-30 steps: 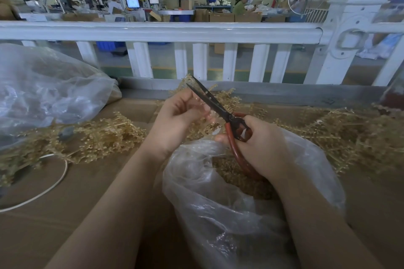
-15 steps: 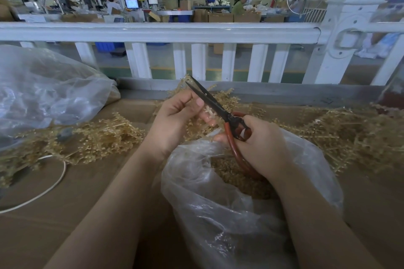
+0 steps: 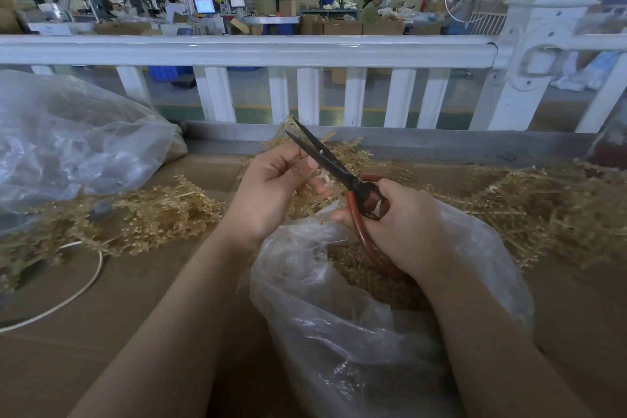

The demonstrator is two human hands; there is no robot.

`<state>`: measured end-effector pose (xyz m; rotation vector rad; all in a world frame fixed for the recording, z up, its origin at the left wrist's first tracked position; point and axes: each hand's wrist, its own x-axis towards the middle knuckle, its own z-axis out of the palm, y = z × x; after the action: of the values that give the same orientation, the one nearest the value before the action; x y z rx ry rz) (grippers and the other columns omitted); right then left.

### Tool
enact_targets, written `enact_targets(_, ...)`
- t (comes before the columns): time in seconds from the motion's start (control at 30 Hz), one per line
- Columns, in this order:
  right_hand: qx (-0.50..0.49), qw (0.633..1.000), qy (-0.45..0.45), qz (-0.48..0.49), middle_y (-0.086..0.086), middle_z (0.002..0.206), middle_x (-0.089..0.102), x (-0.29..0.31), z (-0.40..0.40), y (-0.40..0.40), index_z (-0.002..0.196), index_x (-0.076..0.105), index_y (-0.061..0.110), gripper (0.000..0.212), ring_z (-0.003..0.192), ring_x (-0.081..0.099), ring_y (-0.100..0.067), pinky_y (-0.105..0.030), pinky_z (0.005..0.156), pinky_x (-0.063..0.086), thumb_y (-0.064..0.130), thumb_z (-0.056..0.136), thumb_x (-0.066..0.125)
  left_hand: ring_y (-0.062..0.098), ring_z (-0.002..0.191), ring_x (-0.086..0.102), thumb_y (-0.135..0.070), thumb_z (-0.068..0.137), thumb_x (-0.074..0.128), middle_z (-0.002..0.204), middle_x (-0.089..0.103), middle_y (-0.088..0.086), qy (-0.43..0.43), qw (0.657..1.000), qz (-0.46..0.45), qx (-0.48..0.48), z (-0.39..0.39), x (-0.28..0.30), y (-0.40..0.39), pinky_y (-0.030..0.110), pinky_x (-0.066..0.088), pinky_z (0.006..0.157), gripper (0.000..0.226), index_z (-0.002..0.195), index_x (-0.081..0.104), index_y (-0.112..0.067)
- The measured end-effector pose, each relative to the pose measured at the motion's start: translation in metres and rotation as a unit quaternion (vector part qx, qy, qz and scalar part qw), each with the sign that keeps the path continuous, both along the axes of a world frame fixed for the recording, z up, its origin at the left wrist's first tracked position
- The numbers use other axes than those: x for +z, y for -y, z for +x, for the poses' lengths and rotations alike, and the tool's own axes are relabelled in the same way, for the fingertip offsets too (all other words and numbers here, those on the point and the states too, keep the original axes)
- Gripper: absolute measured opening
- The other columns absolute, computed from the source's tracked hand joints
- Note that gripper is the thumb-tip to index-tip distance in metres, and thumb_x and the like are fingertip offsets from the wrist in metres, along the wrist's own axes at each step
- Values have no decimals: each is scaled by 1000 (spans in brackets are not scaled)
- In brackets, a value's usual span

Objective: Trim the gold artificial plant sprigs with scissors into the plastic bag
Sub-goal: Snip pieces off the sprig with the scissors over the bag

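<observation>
- Far left of the frame: a second clear bag lies slumped on the table, with a white cord curling below it.
- Left of centre: a loose pile of gold sprigs lies on the table, waiting to be trimmed.
- Centre: the left hand pinches one sprig between thumb and curled fingers, holding it up just above the mouth of the bag.
- Right of that: the scissors point toward the upper left, dark blades parted slightly, with the held sprig beside or between them; I cannot tell whether a blade touches it.
- Centre right: the right hand is clenched round the red handles, over the bag opening.
- Below both hands: the bag sits open at lower centre, with gold trimmings already inside.
- Far right: more sprigs are heaped on the table beyond the bag.
- Step in hand, as I judge it: mid-cut on one sprig, with much stock left on both sides.
- Next move likely calls for closing the blades on the stem while the piece hangs over the bag mouth, so the offcut drops inside and not onto the table.
</observation>
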<state>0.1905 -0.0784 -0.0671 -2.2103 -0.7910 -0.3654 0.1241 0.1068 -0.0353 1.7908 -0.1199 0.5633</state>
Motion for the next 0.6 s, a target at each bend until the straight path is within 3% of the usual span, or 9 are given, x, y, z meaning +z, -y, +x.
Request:
enact_targets(0.13,2,1000,-20,11,20,62,59,0,0,0,70,50,42,54,61,58,3,-14,54,39,94,58,50,22,72,62,-16,102,52,76,70,13,6,1000,-4,2,0,0,-1,23,45,64,19,100,70,-10)
enact_targets(0.27,24,994,-80,66,29,75,65,0,0,-1,71,61,33,71,69,61,5,-21,55,45,100,51,52,10,60,62,-13,101,52,66,69,0,-17,998,-66,9,1,0,-2,19,48,57,18,93,67,-9)
enact_targets(0.37,34,982,-135,126,12,73,72,2,3,-2,77,71,24,63,66,67,-6,-31,61,59,84,55,70,12,57,59,-14,101,53,66,68,3,-33,996,-80,13,3,1,-1,19,46,55,19,91,68,-9)
enact_targets(0.5,84,958,-203,181,-2,73,74,6,0,-3,80,75,23,54,67,71,-19,-27,62,58,73,60,77,9,52,56,-10,102,51,64,69,4,-54,998,-42,16,4,3,5,17,44,53,22,96,66,6)
enact_targets(0.6,89,948,-241,188,-3,76,75,10,0,-1,78,77,18,44,69,72,-19,-23,62,59,60,65,81,5,49,56,-6,101,52,60,66,1,-56,998,-21,19,4,3,11,16,42,50,22,92,65,8)
